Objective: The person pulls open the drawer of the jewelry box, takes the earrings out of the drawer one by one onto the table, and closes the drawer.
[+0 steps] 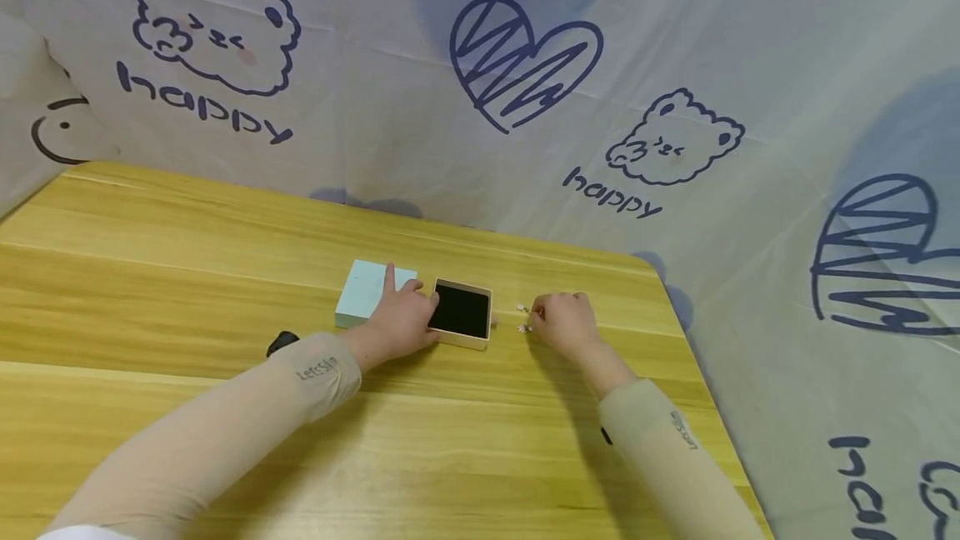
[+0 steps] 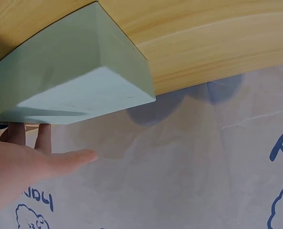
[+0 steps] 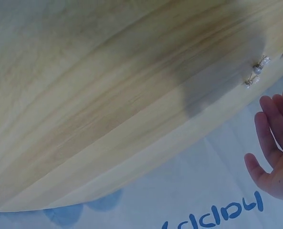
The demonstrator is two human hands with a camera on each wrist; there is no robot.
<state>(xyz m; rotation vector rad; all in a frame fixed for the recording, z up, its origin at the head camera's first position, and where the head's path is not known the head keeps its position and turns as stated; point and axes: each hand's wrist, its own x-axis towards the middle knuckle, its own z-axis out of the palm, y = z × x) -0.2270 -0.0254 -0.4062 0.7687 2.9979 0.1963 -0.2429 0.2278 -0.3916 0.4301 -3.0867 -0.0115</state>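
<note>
My left hand (image 1: 401, 319) lies across the edge of a pale blue box lid (image 1: 367, 286), its thumb and index finger gripping the left end of a shallow box tray (image 1: 468, 345) with a black lining. In the left wrist view, one finger of the left hand (image 2: 22, 157) stretches out past the pale blue lid (image 2: 69, 100). Small shiny earrings (image 1: 522, 328) lie on the wood right of the tray. Over them reaches my right hand (image 1: 566, 323), fingertips right beside the nearer piece. Loosely bent fingers of the right hand (image 3: 277, 143) and the earrings (image 3: 257, 69) show in the right wrist view.
A small black object (image 1: 282, 343) sits left of the lid, partly behind the left forearm. The wooden table (image 1: 420, 457) ends at a printed cloth (image 1: 390, 90) hanging behind it and along its right side.
</note>
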